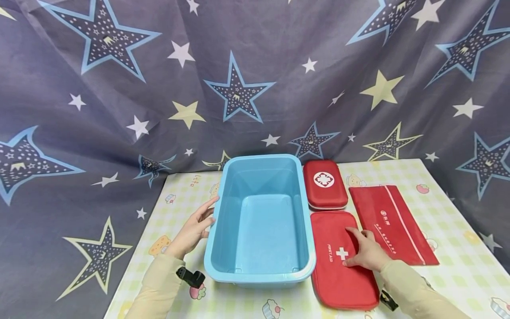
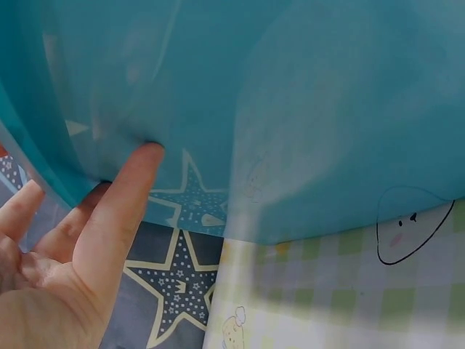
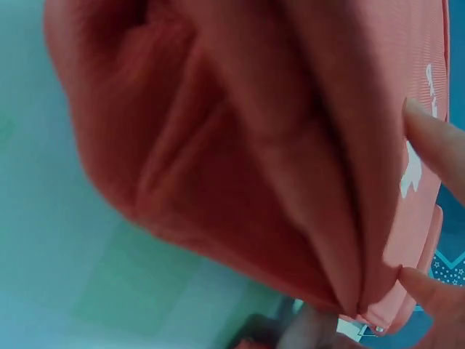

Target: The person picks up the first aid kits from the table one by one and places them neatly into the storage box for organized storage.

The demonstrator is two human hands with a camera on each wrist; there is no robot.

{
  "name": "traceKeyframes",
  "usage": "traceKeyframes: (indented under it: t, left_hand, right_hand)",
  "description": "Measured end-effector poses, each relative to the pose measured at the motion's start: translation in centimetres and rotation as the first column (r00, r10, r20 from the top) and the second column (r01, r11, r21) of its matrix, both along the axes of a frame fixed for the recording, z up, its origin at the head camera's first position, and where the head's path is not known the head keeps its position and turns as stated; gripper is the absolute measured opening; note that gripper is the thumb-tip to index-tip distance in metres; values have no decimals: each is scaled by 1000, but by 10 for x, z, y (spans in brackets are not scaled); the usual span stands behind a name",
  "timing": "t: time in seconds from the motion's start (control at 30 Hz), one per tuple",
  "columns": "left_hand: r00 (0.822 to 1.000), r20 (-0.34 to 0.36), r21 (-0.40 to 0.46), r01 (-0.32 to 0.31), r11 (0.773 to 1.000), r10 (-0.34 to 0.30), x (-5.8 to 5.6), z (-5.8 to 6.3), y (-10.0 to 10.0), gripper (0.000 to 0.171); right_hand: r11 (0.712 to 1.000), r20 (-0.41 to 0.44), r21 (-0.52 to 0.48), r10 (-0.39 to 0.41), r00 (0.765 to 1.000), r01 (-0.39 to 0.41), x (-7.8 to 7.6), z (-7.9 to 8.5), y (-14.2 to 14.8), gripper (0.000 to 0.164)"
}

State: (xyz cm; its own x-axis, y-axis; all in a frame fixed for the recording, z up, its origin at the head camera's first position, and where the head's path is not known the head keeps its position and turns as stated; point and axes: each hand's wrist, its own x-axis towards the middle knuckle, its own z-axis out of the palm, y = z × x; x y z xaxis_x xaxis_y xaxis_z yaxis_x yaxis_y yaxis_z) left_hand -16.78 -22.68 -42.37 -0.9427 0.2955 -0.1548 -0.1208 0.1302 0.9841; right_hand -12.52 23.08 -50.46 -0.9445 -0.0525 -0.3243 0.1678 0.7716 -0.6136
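A light blue plastic basin point(image 1: 264, 235) stands in the middle of the table in the head view. My left hand point(image 1: 190, 234) touches its left side near the rim with the fingers extended. In the left wrist view the thumb point(image 2: 120, 211) lies against the basin's outer wall. To the right of the basin lies a red first aid pouch point(image 1: 338, 283) with a white cross. My right hand point(image 1: 368, 253) rests on its right part, thumb and fingers spread. Close up in the right wrist view, the pouch's side point(image 3: 218, 145) shows soft folds, and the fingertips point(image 3: 418, 116) touch its top.
Behind the pouch sits a red hard-looking case point(image 1: 332, 192) with a white round emblem. A flat red zip bag point(image 1: 382, 208) lies to the right. The table point(image 1: 175, 199) wears a checked cloth, and a starry curtain point(image 1: 159, 102) hangs behind it.
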Motion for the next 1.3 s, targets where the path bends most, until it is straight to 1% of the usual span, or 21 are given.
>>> traceKeyframes:
  t: [0.17,0.3,0.4,0.5,0.57,0.63,0.7,0.83,0.93,0.97,1.07,1.17,1.3]
  left_hand:
    - [1000,5,-11,-18,1000,18,0,0,0,62]
    - [1000,10,-11,-10,1000,10,-1,-1,0,63]
    - [1000,11,-9,-7,1000,8,-2,-2,0,62]
    - [1000,9,-7,-7,1000,7,-2,-2,0,62]
    - [1000,8,-7,-11,1000,11,-2,-2,0,62]
    - [1000,8,-9,-12,1000,12,-1,-2,0,62]
    - [1000,4,-15,-7,1000,8,-1,-2,-1,62]
    - [1000,-4,-23,7,1000,-7,0,-3,-2,62]
    - [1000,-9,-24,13,1000,-13,0,-4,-2,61]
    - [1000,-10,-23,14,1000,-14,0,-5,-2,61]
    - [1000,-11,-24,11,1000,-11,0,-5,-3,61]
    - [1000,-9,-27,9,1000,-9,-1,-5,-3,61]
    - [1000,-8,-28,6,1000,-7,-1,-6,-3,61]
  right_hand:
    - [1000,2,-1,-11,1000,11,-1,-1,-1,101]
    - [1000,10,-14,-4,1000,5,-1,0,1,102]
    - [999,13,-48,6,1000,-6,-2,2,3,102]
    - [995,-4,-90,36,999,-36,-2,4,8,99]
    - [988,-5,-143,55,998,-55,-3,4,12,95]
    - [975,22,-215,62,998,-56,-3,4,16,91]
    - [956,65,-291,68,996,-47,-4,4,20,88]
    - [924,170,-383,48,984,22,-5,3,27,85]
    - [891,226,-451,55,973,55,-3,2,32,85]
    - [876,241,-478,63,968,62,-3,3,33,86]
    - [837,262,-545,103,960,59,-3,4,37,86]
    - [810,275,-583,123,954,64,-4,4,40,86]
    - [787,278,-613,136,951,66,-5,0,43,86]
